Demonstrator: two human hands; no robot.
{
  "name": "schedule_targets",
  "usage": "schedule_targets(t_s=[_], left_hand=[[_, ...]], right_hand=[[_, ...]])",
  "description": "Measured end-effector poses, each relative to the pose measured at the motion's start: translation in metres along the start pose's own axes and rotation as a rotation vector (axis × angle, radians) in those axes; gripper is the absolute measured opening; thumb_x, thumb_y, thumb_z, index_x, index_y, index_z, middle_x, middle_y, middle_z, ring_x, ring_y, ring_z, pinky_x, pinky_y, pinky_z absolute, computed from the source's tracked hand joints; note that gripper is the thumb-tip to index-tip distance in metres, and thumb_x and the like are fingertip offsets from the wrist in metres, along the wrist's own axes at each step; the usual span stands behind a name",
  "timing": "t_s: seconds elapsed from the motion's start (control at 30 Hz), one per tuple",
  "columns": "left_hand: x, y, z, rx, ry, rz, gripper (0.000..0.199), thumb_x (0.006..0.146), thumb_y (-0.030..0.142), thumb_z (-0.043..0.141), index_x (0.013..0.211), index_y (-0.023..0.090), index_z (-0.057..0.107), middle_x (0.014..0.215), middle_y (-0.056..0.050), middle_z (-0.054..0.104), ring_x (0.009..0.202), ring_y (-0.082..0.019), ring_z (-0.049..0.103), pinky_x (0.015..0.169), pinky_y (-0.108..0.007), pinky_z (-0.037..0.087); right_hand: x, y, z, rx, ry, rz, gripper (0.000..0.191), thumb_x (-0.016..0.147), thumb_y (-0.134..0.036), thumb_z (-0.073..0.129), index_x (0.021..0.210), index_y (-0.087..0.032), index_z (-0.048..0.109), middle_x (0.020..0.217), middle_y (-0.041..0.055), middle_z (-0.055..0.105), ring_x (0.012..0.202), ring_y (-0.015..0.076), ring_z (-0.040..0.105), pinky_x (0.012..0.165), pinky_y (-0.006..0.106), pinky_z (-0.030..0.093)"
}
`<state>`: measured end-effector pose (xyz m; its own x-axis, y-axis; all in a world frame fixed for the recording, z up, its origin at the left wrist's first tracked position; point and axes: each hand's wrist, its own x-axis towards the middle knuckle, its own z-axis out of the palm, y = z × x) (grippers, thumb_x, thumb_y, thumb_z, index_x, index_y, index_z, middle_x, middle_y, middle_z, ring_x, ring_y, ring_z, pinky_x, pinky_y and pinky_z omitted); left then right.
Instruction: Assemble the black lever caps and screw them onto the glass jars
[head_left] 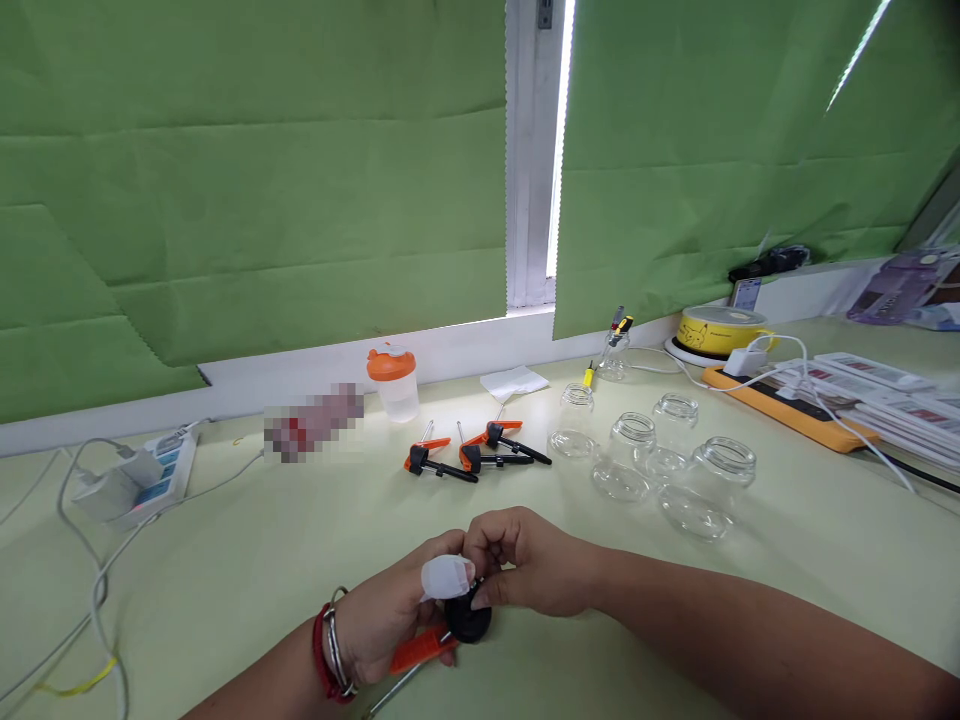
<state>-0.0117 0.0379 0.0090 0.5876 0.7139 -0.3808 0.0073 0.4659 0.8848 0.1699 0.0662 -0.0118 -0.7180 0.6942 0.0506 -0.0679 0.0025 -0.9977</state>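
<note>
Near the table's front edge, my left hand point(409, 600), its thumb wrapped in a white covering, is closed around a black-and-orange part point(469, 618). This part has a round black body, with an orange handle sticking out to the lower left. My right hand point(529, 565) pinches the top of the black body with thumb and fingers; any small piece between the fingertips is hidden. Just below my left hand lies a thin metal rod point(394, 692), partly out of view. Farther back, several similar black-and-orange parts point(487, 455) with metal rods rest on the table.
Several open glass jars point(621, 460) stand right of centre. Behind are an orange-lidded cup point(394, 380), a white tissue point(514, 383) and a jar holding screwdrivers point(615, 355). Power strips with cables point(161, 470) sit left, and an orange one point(787, 408) right, beside stacked white devices point(885, 390).
</note>
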Motion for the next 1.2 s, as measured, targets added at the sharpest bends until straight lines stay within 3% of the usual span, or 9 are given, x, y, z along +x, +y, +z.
schedule_targets(t_s=[0.83,1.2], left_hand=[[-0.0007,0.0005,0.0004,0.002,-0.024,0.003,0.041,0.068,0.049,0.064,0.095,0.019,0.056,0.083,-0.004,0.054,0.069,-0.015,0.053,0.05,-0.023,0.045],[0.0,-0.001,-0.0015,-0.009,-0.017,-0.022,0.045,0.066,0.051,0.066,0.095,0.019,0.056,0.082,-0.004,0.052,0.07,-0.016,0.052,0.052,-0.025,0.045]], right_hand=[[0.0006,0.0037,-0.0005,-0.009,-0.007,0.005,0.02,0.062,-0.013,0.073,0.074,-0.015,0.056,0.071,-0.0028,0.056,0.064,0.0078,0.048,0.059,0.021,0.04],[0.0005,0.004,0.0007,0.015,-0.015,0.016,0.028,0.061,-0.022,0.079,0.075,-0.015,0.057,0.071,-0.0028,0.055,0.065,0.0087,0.05,0.062,0.023,0.042]])
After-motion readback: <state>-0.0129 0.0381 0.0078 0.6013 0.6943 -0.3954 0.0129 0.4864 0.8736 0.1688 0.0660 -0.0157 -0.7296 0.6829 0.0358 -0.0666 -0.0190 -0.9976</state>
